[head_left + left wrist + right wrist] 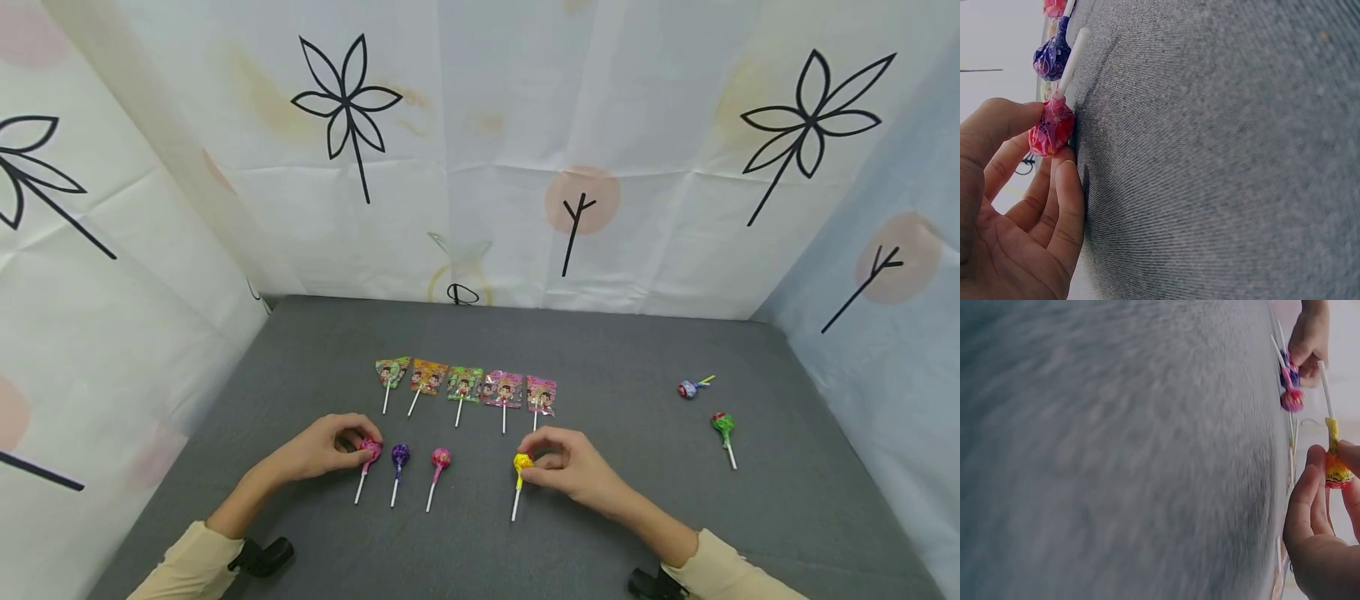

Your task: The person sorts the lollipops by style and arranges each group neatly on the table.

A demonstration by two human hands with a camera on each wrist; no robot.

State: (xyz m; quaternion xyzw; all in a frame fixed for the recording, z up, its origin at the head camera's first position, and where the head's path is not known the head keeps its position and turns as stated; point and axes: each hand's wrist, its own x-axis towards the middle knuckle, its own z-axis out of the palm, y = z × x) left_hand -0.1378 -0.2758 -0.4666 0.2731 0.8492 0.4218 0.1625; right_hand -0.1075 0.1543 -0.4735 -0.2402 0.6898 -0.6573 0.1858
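My left hand (330, 448) pinches the round head of a pink lollipop (1054, 128) between thumb and fingers, at the left end of a row. Beside it lie a purple lollipop (401, 455) and another pink lollipop (441, 458), their white sticks pointing toward me. Farther right, my right hand (572, 467) holds a yellow lollipop (1337, 464) by its wrapped head, thumb against fingers. In the right wrist view its stick points up and the head seems clear of the cloth.
Behind, several flat-wrapped lollipops (465, 383) form a row. At the right lie a blue lollipop (688, 389) with a yellow stick and a green lollipop (723, 423). Grey cloth (600, 350) covers the table; patterned white curtains (480, 150) stand behind and at the sides.
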